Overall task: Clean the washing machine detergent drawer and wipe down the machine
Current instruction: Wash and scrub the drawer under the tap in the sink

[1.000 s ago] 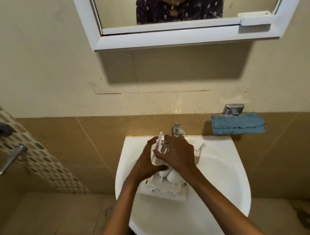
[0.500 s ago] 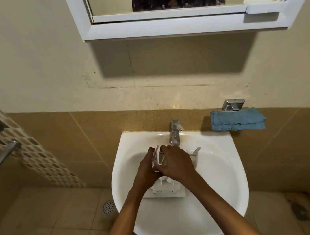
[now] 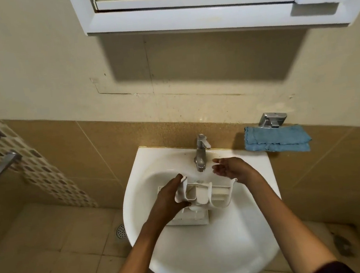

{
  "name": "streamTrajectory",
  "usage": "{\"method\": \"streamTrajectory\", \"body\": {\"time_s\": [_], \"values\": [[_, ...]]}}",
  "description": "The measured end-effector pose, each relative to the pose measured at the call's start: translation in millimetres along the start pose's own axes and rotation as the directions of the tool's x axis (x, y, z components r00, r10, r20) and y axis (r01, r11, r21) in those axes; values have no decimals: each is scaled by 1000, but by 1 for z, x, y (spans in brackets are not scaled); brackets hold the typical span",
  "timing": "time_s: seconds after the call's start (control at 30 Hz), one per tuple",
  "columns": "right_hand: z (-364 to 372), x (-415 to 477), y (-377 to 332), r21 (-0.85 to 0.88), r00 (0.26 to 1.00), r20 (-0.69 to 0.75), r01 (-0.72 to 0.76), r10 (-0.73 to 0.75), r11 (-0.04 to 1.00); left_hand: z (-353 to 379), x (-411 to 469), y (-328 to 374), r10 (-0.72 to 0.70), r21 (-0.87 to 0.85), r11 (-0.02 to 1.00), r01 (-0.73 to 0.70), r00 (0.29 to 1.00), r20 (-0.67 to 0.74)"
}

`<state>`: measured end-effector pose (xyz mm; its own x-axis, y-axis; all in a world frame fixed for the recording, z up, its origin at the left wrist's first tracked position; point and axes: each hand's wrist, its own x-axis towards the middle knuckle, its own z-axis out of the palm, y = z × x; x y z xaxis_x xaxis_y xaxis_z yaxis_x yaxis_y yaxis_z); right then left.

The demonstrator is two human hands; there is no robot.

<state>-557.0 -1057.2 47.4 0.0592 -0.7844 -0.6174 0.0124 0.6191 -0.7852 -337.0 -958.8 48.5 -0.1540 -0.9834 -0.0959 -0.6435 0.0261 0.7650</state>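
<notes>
Drawer: The white plastic detergent drawer (image 3: 203, 195) sits in the bowl of the sink (image 3: 210, 262), just on the near side of the tap spout. It lies across from left to right with its compartments showing and its flat front panel on the near side.
Left hand: The left hand (image 3: 168, 202) grasps the drawer's left end, with the fingers wrapped over the left wall and the thumb on the near side.
Right hand: The right hand (image 3: 233, 168) is released and holds nothing. Its fingers are relaxed and slightly curved, and the palm is turned left toward the tap. It hovers just right of the spout, over the drawer's far right corner. I cannot tell whether the wrist touches that corner.
Tap: A steel tap (image 3: 201, 154) stands at the middle of the sink's far rim. I cannot tell from here whether water is running.
Cloth: A folded blue cloth (image 3: 277, 140) lies on the tile ledge just right of the sink's far corner, below a small metal fitting (image 3: 273, 120) on the wall.
Above: A white-framed mirror cabinet (image 3: 206, 20) hangs on the far wall.
Left side: A metal lever handle (image 3: 2, 167) sits beside a slanting strip of mosaic tiles (image 3: 45, 172).
Floor: A round drain (image 3: 120, 231) is set in the beige tiles left of the sink.
</notes>
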Motion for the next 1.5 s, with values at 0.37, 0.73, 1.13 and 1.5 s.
{"method": "streamTrajectory", "body": {"time_s": [0.37, 0.73, 1.13, 1.5], "values": [[37, 49, 37, 368, 909, 252, -406, 331, 836, 1, -8, 5, 77, 16, 997, -76, 996, -35], [45, 61, 37, 358, 860, 401, -465, 316, 810, 12, -10, 9, 0, -57, 998, -5, 997, -73], [15, 46, 49, 663, 872, 489, -347, -33, 663, 17, -10, 8, -41, -142, 989, 31, 997, -70], [23, -55, -43, 415, 808, 581, -194, -95, 889, 13, -6, 15, -5, -145, 989, -3, 999, -54]]}}
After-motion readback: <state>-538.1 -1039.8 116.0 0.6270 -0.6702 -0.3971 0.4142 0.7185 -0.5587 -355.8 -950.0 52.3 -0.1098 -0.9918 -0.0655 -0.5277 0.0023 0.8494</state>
